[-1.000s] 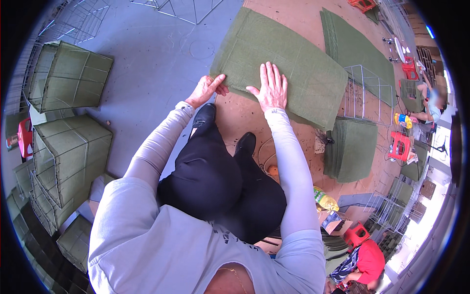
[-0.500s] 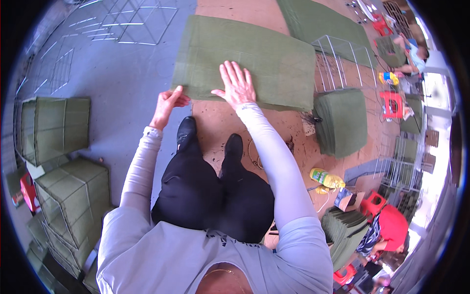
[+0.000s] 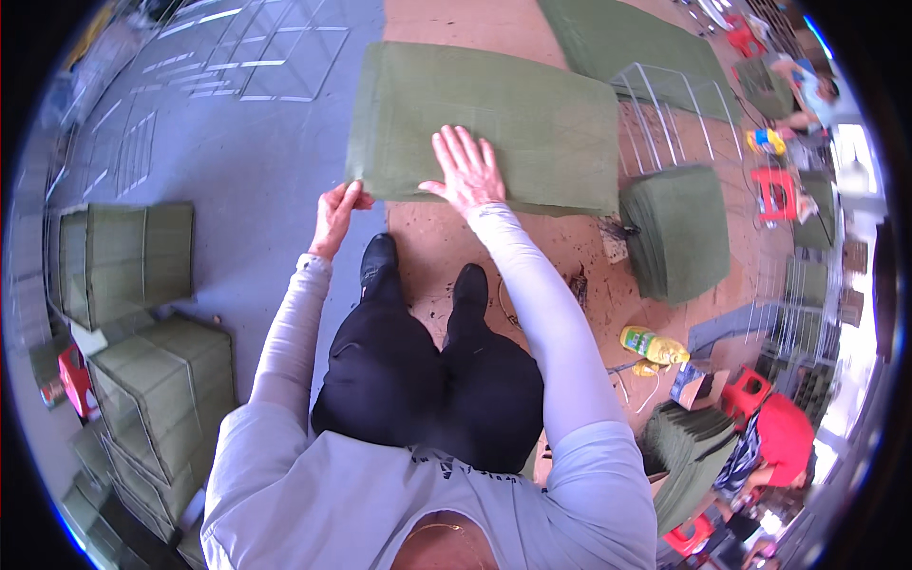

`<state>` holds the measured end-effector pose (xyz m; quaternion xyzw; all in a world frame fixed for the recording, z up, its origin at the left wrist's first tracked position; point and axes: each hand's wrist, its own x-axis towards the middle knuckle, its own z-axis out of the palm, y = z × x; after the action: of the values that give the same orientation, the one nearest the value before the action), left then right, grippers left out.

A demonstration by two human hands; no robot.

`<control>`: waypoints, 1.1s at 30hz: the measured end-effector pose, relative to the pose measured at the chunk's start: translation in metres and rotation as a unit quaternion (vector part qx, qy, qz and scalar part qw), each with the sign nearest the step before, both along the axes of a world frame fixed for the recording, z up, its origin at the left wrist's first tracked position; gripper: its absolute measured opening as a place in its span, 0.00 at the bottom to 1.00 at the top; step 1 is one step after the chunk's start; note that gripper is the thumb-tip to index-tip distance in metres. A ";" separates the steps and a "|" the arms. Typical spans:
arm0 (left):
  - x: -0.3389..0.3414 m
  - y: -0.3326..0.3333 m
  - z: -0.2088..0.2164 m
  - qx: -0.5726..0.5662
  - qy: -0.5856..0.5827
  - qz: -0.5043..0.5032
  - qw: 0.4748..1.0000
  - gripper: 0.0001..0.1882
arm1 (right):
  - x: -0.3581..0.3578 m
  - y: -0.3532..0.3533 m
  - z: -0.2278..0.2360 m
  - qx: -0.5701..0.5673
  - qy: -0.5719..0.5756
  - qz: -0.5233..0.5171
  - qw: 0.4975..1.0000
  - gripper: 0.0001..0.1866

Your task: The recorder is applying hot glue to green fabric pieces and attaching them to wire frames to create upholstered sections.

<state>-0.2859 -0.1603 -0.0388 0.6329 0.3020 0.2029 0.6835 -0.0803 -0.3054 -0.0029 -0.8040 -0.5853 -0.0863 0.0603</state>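
Observation:
A wide green mesh sheet (image 3: 541, 114), seemingly on top of a stack of the same, lies flat in front of my feet. My right hand (image 3: 469, 179) rests on it palm down near its close edge, fingers stretched and spread. At the sheet's near left corner, my left hand (image 3: 340, 207) is closed, thumb and fingers pinching the corner. Part of the left fingers is hidden by the hand itself.
Green mesh-covered box frames (image 3: 161, 380) stand at the left. Bare wire frames (image 3: 285, 62) lie far left; another wire frame (image 3: 679, 114) stands right of the sheet. Beside it are a green mesh stack (image 3: 679, 233) and a yellow bottle (image 3: 655, 346). Two people sit at the right.
My left fingers have closed on the sheet's corner. The right hand stays flat on the sheet. The whole view has shifted slightly, so things sit further right in the picture.

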 end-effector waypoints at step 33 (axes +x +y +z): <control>0.135 -0.052 0.082 0.682 0.123 -0.399 0.600 0.58 | 0.016 -0.131 -0.020 0.084 0.045 -0.127 0.987 0.49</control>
<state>-0.1511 -0.2125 0.0436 0.9915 -0.1260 -0.0229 0.0224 -0.0645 -0.4362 -0.0229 -0.8667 -0.4661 -0.1061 0.1425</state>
